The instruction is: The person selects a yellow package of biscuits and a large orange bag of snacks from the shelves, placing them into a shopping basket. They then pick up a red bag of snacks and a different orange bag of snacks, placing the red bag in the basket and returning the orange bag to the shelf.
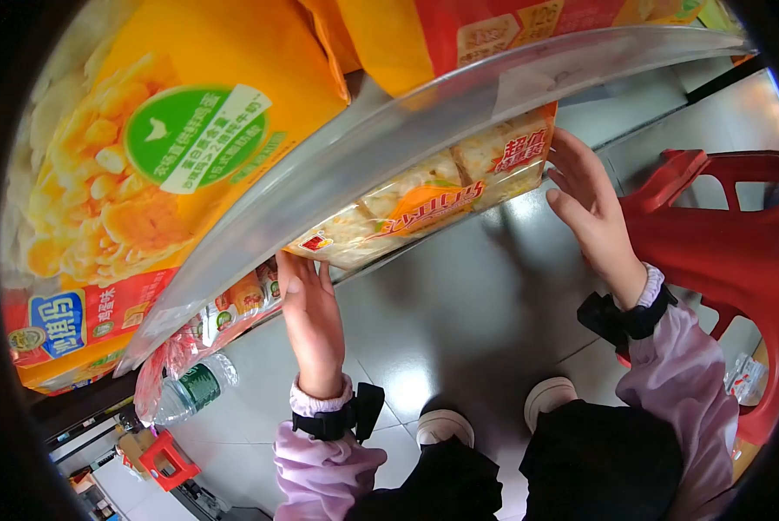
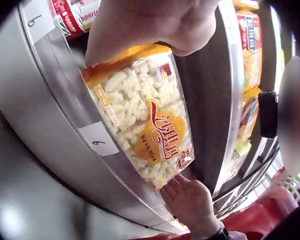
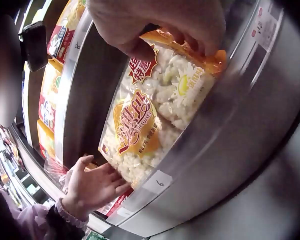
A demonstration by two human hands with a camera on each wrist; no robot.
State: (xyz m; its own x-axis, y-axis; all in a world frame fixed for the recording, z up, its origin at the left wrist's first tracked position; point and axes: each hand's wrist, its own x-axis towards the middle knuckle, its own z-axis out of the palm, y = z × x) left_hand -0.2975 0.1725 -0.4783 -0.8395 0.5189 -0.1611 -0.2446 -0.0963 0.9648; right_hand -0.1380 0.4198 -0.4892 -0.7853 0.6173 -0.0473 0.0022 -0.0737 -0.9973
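Note:
A clear pack of sachima (image 1: 428, 201) with an orange label lies on a shelf, pale puffed pieces showing through its wrapper. My left hand (image 1: 314, 323) is at its left end, fingers extended against the wrapper. At the opposite end is my right hand (image 1: 591, 213), its fingers touching the pack and its thumb standing apart. In the left wrist view, the right hand (image 2: 192, 202) shows its palm, fingertips at the lower corner of the pack (image 2: 125, 107). The right wrist view shows the left hand (image 3: 92, 185) with its palm up and fingers spread at the pack's near end.
A curved clear shelf edge (image 1: 407, 104) runs over the pack, with large yellow snack bags (image 1: 207, 52) above. Price tags (image 2: 98, 141) mark the shelf front. A red plastic chair (image 1: 719, 226) stands at right. A water bottle (image 1: 200, 385) is at lower left.

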